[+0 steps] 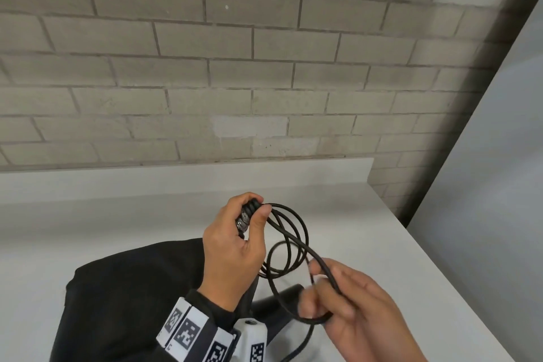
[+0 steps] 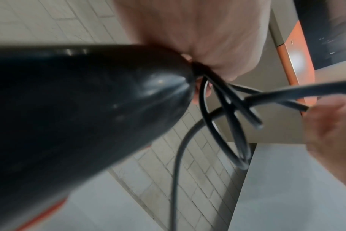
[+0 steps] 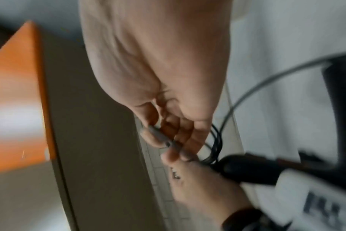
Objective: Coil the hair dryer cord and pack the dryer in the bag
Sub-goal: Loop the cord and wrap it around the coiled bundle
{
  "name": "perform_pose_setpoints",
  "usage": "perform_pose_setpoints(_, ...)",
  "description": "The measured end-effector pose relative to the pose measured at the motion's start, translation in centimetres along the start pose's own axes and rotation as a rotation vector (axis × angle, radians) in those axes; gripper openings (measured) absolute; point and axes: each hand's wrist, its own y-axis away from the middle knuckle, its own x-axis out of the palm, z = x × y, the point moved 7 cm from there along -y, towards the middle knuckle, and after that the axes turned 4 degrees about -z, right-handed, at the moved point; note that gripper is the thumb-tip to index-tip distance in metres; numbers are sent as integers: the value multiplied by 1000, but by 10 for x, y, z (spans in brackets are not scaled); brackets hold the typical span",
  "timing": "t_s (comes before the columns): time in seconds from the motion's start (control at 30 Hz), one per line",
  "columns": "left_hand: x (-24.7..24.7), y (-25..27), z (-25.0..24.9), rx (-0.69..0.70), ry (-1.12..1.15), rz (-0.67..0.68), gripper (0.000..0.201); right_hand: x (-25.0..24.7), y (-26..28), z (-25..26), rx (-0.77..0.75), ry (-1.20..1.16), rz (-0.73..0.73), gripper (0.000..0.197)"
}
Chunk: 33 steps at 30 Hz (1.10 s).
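Note:
My left hand (image 1: 235,241) is raised above the white counter and grips the gathered loops of the black cord (image 1: 289,239) at its ribbed end. The black hair dryer (image 2: 79,109) hangs under that hand, and part of it (image 1: 282,300) shows between my hands. My right hand (image 1: 340,294), lower and to the right, pinches a fresh loop of the cord between thumb and fingers (image 3: 158,140). From there the cord trails down toward the bottom edge. The black bag (image 1: 132,288) lies flat on the counter under my left forearm.
The white counter (image 1: 117,214) runs back to a grey brick wall (image 1: 264,67), and its right edge (image 1: 440,267) drops off next to my right hand. An orange-edged panel (image 2: 292,62) shows in the wrist views.

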Motion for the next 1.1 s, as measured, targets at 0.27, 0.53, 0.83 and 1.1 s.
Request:
perform_pose_setpoints(0.27,-6,-6,9,-30,-8,-35,23,-20,14,-16,-164,548,-17,26)
perform_pose_setpoints(0.53,-7,-8,11,-37,-22,-11,23,-51,43,-39,92,386,-188,64)
perform_pose_setpoints(0.83,-8,-4,12,-76,-13,-17,29,-84,60,-35,195,365,-159,48)
perform_pose_setpoints(1.1,-4,-4,11,-74,-4,15,22,-124,74,-22,44,656,-536,34)
